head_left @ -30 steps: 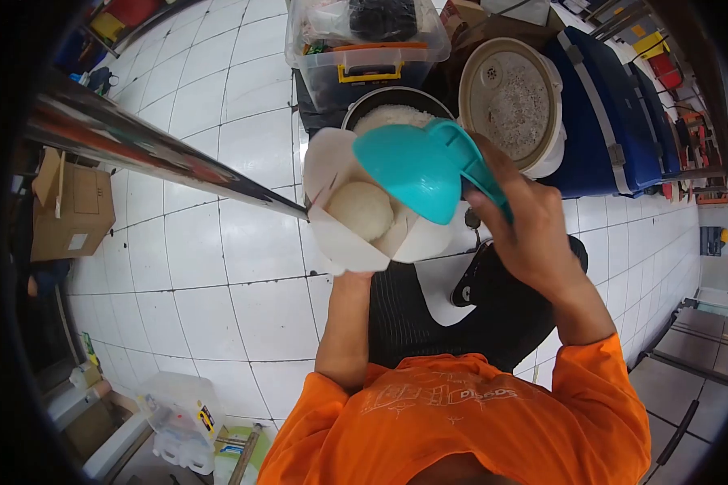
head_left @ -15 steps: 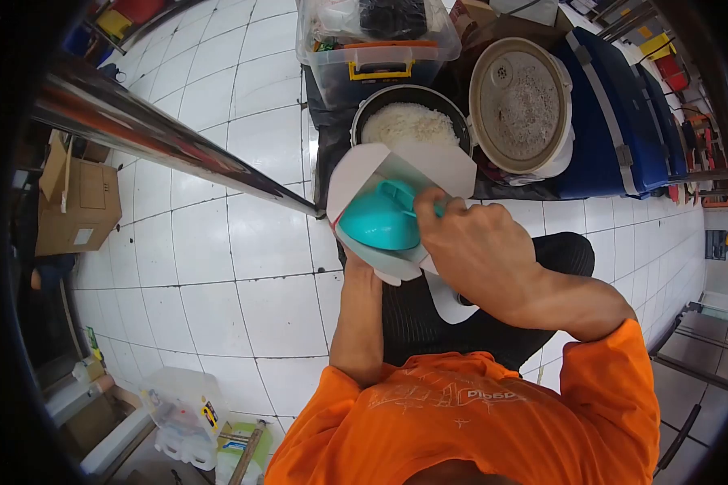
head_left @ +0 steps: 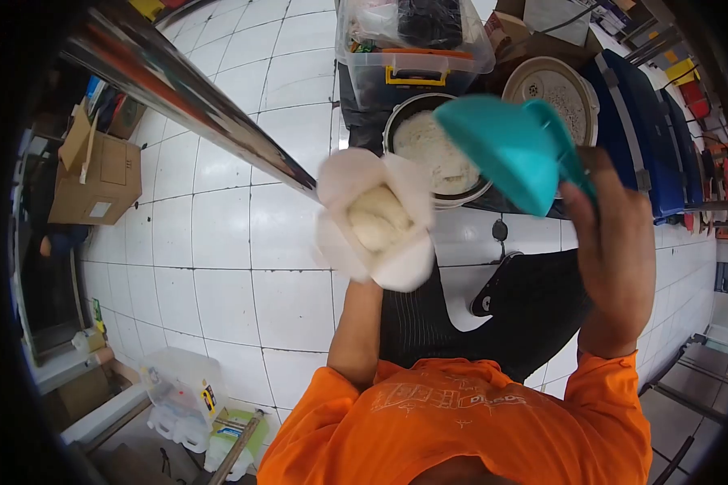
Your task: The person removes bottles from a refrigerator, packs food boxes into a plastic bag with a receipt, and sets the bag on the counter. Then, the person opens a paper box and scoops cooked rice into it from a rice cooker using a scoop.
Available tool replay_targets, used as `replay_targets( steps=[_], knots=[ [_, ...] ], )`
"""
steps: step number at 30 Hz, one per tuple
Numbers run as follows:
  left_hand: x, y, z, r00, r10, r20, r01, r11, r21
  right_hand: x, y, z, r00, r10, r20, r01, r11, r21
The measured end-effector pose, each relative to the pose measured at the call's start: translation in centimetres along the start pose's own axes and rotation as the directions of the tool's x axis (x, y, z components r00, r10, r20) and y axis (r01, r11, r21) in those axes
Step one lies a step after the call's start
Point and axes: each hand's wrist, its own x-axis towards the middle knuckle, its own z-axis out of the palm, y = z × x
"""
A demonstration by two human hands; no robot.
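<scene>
My right hand grips the handle of a teal plastic scoop, raised at the right and blurred by motion. The scoop's bowl overlaps the right side of a dark-rimmed pot of white rice. Out over the floor, my left hand supports a white paper food box from below; its fingers are hidden under the box. The four flaps are spread wide, and a rounded mound of rice lies inside.
Behind the pot stands a clear plastic bin with a yellow latch. A cooker-like vessel and a blue cooler box are to the right. A shiny metal pole slants across the left, near a cardboard box.
My right hand has lifted the scoop out of the food box and swung it right, towards the pot. Rice now shows in the box. The view has shifted slightly.
</scene>
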Motion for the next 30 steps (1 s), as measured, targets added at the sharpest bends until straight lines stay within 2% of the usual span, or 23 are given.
replay_targets(
  steps=[2, 6, 7, 8, 10, 13, 14, 16, 18, 19, 21, 25, 28, 30],
  knots=[
    [-0.4, 0.0, -0.3, 0.998, -0.067, 0.023, 0.07, 0.981, -0.18, 0.3, 1.1, 0.3, 0.999, 0.025, -0.048, -0.024, 1.0, 0.011],
    [-2.7, 1.8, 8.1, 0.997, 0.032, 0.072, -0.014, 0.972, -0.236, 0.7, 3.0, 1.5, 0.998, 0.047, -0.044, -0.042, 0.995, 0.089],
    [-2.4, 2.1, 8.0, 0.981, 0.028, 0.191, 0.014, 0.977, -0.213, 1.2, 3.4, 1.8, 0.998, 0.034, -0.052, -0.029, 0.994, 0.105],
    [-2.2, 2.5, 7.7, 0.952, 0.02, 0.305, 0.039, 0.982, -0.185, 1.7, 3.6, 2.1, 0.996, 0.087, -0.006, -0.085, 0.985, 0.151],
    [-2.8, 2.1, 5.4, 0.963, 0.039, 0.267, 0.011, 0.983, -0.182, 2.3, 3.8, 3.0, 0.973, 0.2, 0.116, -0.222, 0.946, 0.235],
    [-3.2, 2.7, 6.1, 0.973, 0.049, 0.226, -0.006, 0.983, -0.186, 2.8, 7.7, 7.6, 0.998, 0.043, 0.049, -0.042, 0.999, -0.021],
    [-3.9, 3.2, 6.4, 0.978, 0.043, 0.206, -0.003, 0.982, -0.189, 2.8, 8.6, 9.1, 0.993, 0.066, 0.101, -0.06, 0.996, -0.062],
    [-5.1, 3.2, 2.7, 0.999, 0.043, -0.034, -0.047, 0.99, -0.133, 2.9, 9.7, 12.1, 0.971, 0.119, 0.205, -0.091, 0.986, -0.141],
    [-6.6, 3.7, 6.3, 0.996, 0.029, -0.086, -0.037, 0.995, -0.097, 3.3, 11.3, 15.6, 0.958, 0.076, 0.278, -0.029, 0.985, -0.17],
    [-6.9, 3.7, 5.7, 0.996, 0.017, -0.086, -0.027, 0.993, -0.115, 3.5, 11.9, 17.4, 0.948, 0.054, 0.314, 0.004, 0.983, -0.183],
    [-7.7, 3.9, 3.8, 0.996, -0.001, -0.09, -0.013, 0.988, -0.152, 4.3, 11.7, 20.7, 0.937, 0.095, 0.335, -0.05, 0.989, -0.141],
    [-8.7, 4.4, 4.4, 0.99, 0.051, -0.131, -0.063, 0.994, -0.093, 6.0, 10.6, 26.3, 0.892, 0.152, 0.425, -0.121, 0.988, -0.098],
    [-9.4, 4.7, 4.6, 0.982, 0.095, -0.16, -0.107, 0.992, -0.064, 5.7, 10.3, 29.7, 0.912, 0.17, 0.372, -0.15, 0.985, -0.083],
    [-10.1, 4.9, 4.3, 0.976, 0.12, -0.18, -0.13, 0.991, -0.044, 6.7, 9.7, 28.5, 0.822, 0.247, 0.513, -0.317, 0.947, 0.052]
  ],
)
